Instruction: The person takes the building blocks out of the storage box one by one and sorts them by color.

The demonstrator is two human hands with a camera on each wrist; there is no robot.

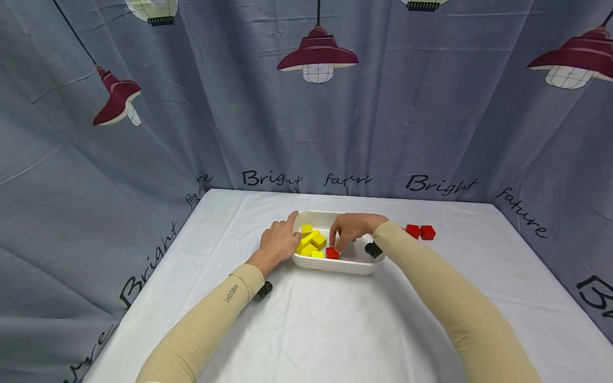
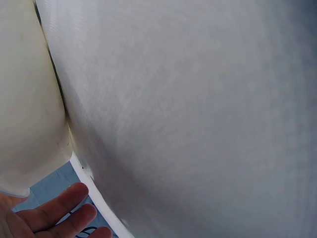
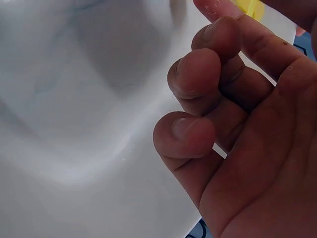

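Cloth (image 1: 383, 324), white and lightly creased, covers the desk (image 1: 249, 207). Behind and at both sides hangs a grey-blue curtain (image 1: 230, 106) printed with dark red lamps (image 1: 317, 56) and black lettering that reads "Bright fature". On the desk sits a white tray (image 1: 342, 267); yellow blocks (image 1: 318, 241) lie bunched in its left part, some on top of others, and one red block (image 1: 332, 254) lies beside them near the front wall. More red blocks (image 1: 428, 232) lie on the cloth to the right of the tray, partly behind the right sleeve (image 1: 450, 298).

Both arms reach forward in beige sleeves, a black device (image 1: 373, 250) at each wrist. The left hand (image 1: 278, 242) is at the tray's left end, its fingers (image 2: 59, 206) spread a little apart and nearly straight in the left wrist view. The right hand (image 1: 354, 227) bends down over the tray from the right, its fingers curled and their tips at the red block inside; whether they pinch it cannot be told.
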